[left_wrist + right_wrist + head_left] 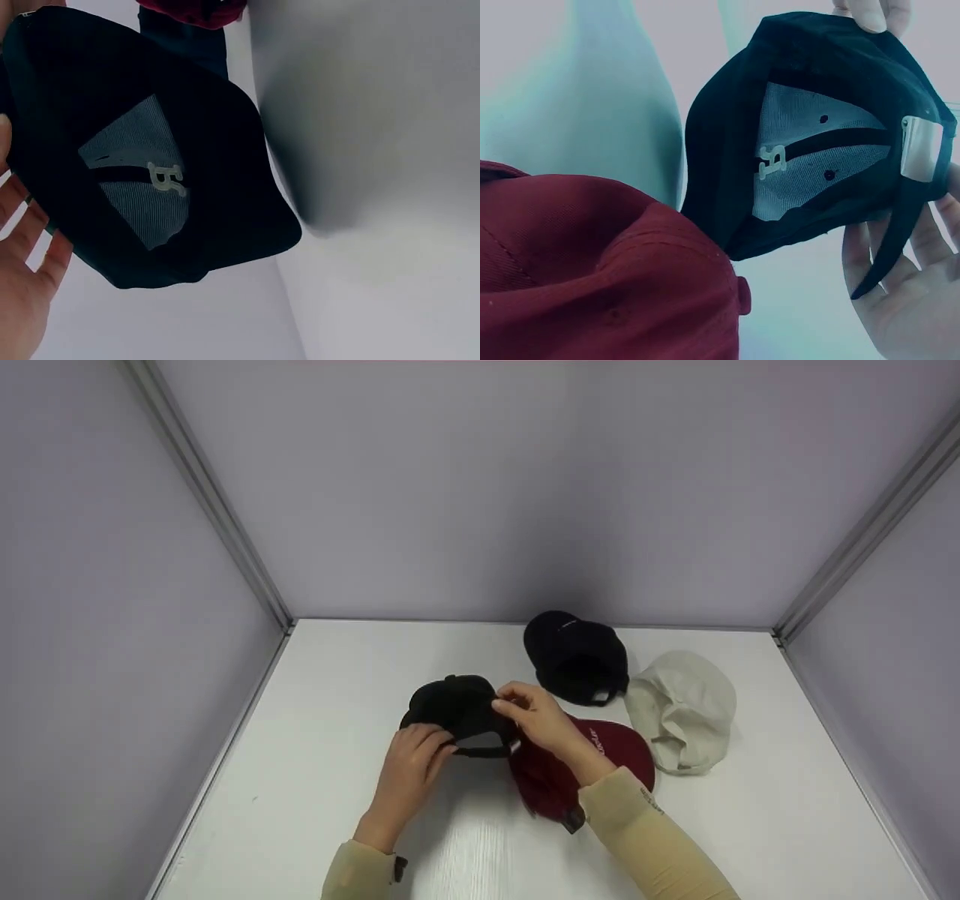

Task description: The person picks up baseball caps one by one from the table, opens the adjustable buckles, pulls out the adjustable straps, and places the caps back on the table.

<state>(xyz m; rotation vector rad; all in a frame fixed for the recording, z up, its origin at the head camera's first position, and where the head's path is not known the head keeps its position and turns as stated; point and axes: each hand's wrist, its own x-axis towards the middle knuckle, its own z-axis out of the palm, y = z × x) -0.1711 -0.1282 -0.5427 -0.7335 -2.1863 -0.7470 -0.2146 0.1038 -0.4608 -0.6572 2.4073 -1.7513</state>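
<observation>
A black baseball cap (439, 701) is raised above the white table, its hollow side and rear strap opening turned towards me. My left hand (409, 761) grips its lower left edge. At its right edge, my right hand (544, 724) holds the cap between thumb and fingers. In the right wrist view, a loose strap end (892, 251) and a metal buckle (921, 148) show beside the right hand (922, 292). A light letter patch (166, 178) shows inside the cap in the left wrist view. Just below the right wrist lies a red cap (551, 780), partly hidden by the forearm.
Near the back wall lies a dark navy cap (574, 649). A crumpled cream cap (686, 712) sits to its right, close to the red one. Grey-white panels (450, 495) enclose the white table (315, 712) at the back and both sides.
</observation>
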